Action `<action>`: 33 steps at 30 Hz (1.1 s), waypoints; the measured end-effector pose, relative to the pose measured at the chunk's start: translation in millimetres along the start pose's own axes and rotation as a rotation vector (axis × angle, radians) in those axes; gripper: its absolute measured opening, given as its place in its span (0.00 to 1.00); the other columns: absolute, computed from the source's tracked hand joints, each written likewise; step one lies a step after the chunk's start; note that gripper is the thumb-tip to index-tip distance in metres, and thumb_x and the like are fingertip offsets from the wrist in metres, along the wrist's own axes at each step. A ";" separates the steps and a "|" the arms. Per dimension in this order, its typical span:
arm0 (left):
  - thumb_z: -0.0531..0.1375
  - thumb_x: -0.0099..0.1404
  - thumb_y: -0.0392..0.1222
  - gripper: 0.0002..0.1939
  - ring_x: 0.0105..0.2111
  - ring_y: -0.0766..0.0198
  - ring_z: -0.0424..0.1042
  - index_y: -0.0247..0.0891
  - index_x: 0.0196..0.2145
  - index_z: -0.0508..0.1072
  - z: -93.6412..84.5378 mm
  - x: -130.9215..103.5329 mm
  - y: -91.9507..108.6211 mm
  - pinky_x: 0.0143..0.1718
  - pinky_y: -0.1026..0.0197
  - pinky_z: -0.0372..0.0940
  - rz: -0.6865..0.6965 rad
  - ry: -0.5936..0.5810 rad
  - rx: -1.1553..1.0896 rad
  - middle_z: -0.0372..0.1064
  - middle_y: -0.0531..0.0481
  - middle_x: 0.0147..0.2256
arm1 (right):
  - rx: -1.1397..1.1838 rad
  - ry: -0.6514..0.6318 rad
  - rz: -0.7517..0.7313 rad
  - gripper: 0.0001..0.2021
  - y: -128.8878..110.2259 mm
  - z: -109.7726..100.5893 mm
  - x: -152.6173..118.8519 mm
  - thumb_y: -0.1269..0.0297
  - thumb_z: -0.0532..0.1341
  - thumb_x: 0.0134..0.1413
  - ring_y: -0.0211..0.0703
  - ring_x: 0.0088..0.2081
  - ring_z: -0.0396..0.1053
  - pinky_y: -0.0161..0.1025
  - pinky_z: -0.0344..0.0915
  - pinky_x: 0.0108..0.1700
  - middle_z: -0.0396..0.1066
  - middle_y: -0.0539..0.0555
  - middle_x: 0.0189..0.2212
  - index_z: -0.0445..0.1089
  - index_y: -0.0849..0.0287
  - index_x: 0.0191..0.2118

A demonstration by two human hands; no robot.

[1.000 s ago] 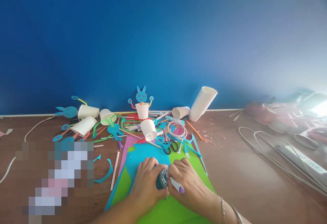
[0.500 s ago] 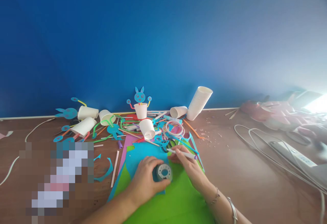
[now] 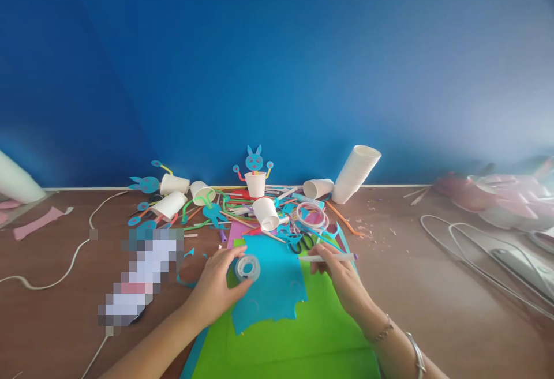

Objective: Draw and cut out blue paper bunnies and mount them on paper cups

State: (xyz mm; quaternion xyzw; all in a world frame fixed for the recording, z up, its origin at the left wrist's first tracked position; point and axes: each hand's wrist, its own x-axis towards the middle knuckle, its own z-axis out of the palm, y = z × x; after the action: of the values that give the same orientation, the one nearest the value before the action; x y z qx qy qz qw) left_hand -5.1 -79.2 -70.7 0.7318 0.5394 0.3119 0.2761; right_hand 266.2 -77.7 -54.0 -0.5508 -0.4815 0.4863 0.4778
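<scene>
Between its thumb and fingers my left hand (image 3: 220,284) holds a clear tape roll (image 3: 248,267), over the left part of a blue paper sheet (image 3: 277,286). That sheet has cut, uneven edges and faint round outlines, and lies on green paper (image 3: 329,333). My right hand (image 3: 337,272) grips a white marker (image 3: 333,258) with a purple end, its tip pointing left near the blue sheet's right edge. Black-handled scissors (image 3: 302,243) lie just beyond my right fingers.
A paper-cup rabbit (image 3: 255,184) stands at the back among straws and tipped cups. Stacked cups (image 3: 355,174) lean against the wall. White cables (image 3: 467,263) lie right; a pixelated object (image 3: 142,281) sits left.
My left hand has moved left with the tape roll, uncovering more of the blue sheet. The marker now lies more level in my right hand. The whole view has shifted.
</scene>
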 end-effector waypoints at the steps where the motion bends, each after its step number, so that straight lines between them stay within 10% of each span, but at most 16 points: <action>1: 0.62 0.56 0.44 0.25 0.54 0.48 0.63 0.43 0.52 0.67 1.0 -1.6 -1.8 0.56 0.43 0.56 0.016 0.001 0.049 0.69 0.44 0.48 | 0.024 -0.013 0.020 0.16 -2.9 2.8 1.3 0.49 0.58 0.54 0.39 0.24 0.61 0.37 0.58 0.28 0.66 0.49 0.19 0.71 0.57 0.27; 14: 0.61 0.60 0.43 0.24 0.54 0.50 0.64 0.44 0.54 0.64 5.7 -4.3 -10.6 0.54 0.47 0.60 0.020 -0.017 0.035 0.66 0.46 0.54 | 0.131 -0.208 0.161 0.13 -2.3 80.5 12.0 0.53 0.59 0.48 0.35 0.17 0.57 0.33 0.52 0.21 0.65 0.46 0.12 0.64 0.57 0.23; 33: 0.60 0.62 0.43 0.20 0.52 0.53 0.67 0.43 0.52 0.63 2.1 -0.6 -14.7 0.52 0.51 0.63 -0.012 0.046 -0.171 0.65 0.42 0.52 | -0.154 -0.311 0.055 0.12 9.5 83.6 0.9 0.60 0.61 0.46 0.36 0.19 0.62 0.33 0.55 0.22 0.66 0.45 0.14 0.57 0.55 0.20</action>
State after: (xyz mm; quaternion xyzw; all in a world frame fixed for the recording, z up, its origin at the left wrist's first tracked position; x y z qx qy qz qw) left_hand -12.7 -76.1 -83.1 0.6950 0.5215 0.3717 0.3268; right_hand 183.6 -72.7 -69.5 -0.5169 -0.5703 0.5402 0.3402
